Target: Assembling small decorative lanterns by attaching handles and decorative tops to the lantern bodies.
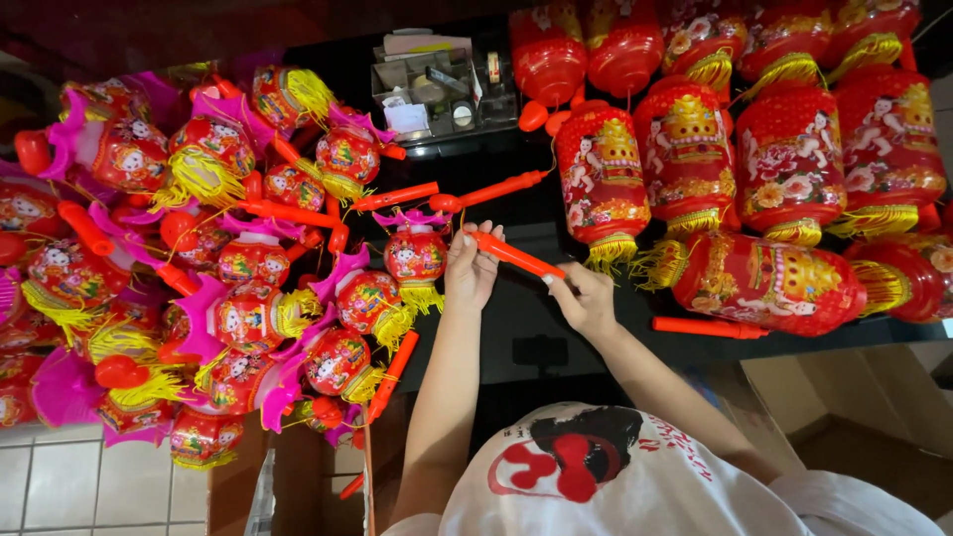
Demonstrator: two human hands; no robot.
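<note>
Both hands grip one orange stick handle [516,256] above the dark counter [556,328]: the left hand [472,268] closes on its upper end, the right hand [586,298] pinches its lower end. Small pink-topped lanterns [228,268] are heaped to the left, large red lanterns [784,169] to the right. A clear organizer tray [437,89] sits beyond.

free: dark table [516,298] strip between piles | blocked: small lanterns [228,268], big lanterns [784,169]
</note>
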